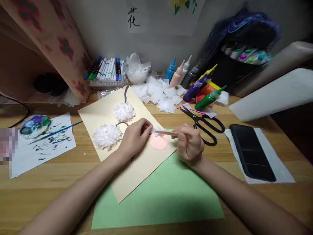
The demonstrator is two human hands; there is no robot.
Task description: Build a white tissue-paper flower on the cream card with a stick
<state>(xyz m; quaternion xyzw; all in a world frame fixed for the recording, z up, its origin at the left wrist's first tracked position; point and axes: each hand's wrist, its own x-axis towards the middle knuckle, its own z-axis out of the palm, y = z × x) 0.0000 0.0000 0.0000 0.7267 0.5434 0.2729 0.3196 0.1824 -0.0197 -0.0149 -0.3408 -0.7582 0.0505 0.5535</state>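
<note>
A cream sheet of card [132, 181] lies at an angle, bearing two fluffy white tissue-paper pompoms [124, 112] with dark curved stems. Near its right corner is a pale pink circle [159, 141], with a bit of white tissue paper [157, 129] at its upper edge. My left hand [137, 135] rests on the card, thumb and finger pinched at that tissue. In my right hand [189, 143] is a slim pinkish-brown stick [167, 133], held like a pen; its dark tip reaches the tissue above the circle. The fingers partly hide the contact.
Green paper [158, 195] lies under the card. Black-handled scissors [206, 125] and a black case [251, 151] are to the right. Loose tissue squares [156, 93], paint bottles [176, 75] and markers [107, 69] line the back. A paint-stained sheet [53, 140] with a blue brush lies left.
</note>
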